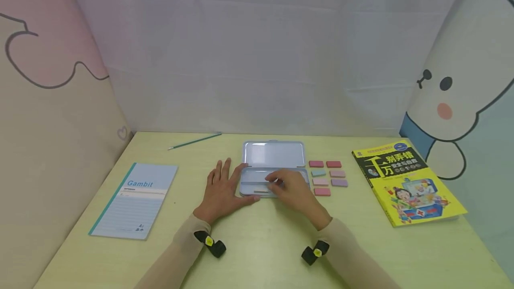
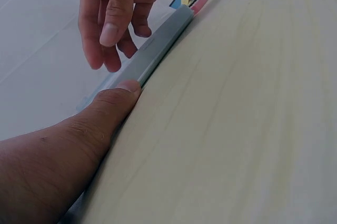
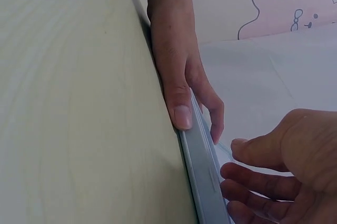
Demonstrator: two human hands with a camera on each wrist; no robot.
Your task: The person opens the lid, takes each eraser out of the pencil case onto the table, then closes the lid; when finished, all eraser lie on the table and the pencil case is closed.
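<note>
An open pale-blue pencil case (image 1: 274, 154) lies on the table, its lid tipped back. My left hand (image 1: 221, 193) holds the case's left end, thumb along the front edge and index finger at the back corner; its other fingers are spread. In the right wrist view, the left thumb (image 3: 182, 116) presses the case's side. Over the tray (image 1: 249, 176) hovers my right hand (image 1: 295, 191) with loosely bent fingers. Nothing shows between its thumb and fingers (image 3: 258, 182) in the right wrist view. A small pale strip (image 1: 262, 191) shows in the tray's front part.
Several small coloured blocks, perhaps erasers, including a purple one (image 1: 339, 183), lie right of the case. A yellow book (image 1: 417, 195) is further right, a Gambit notebook (image 1: 136, 204) at the left. Behind lies a green pencil (image 1: 194, 141). A white sheet (image 1: 257, 57) closes the back.
</note>
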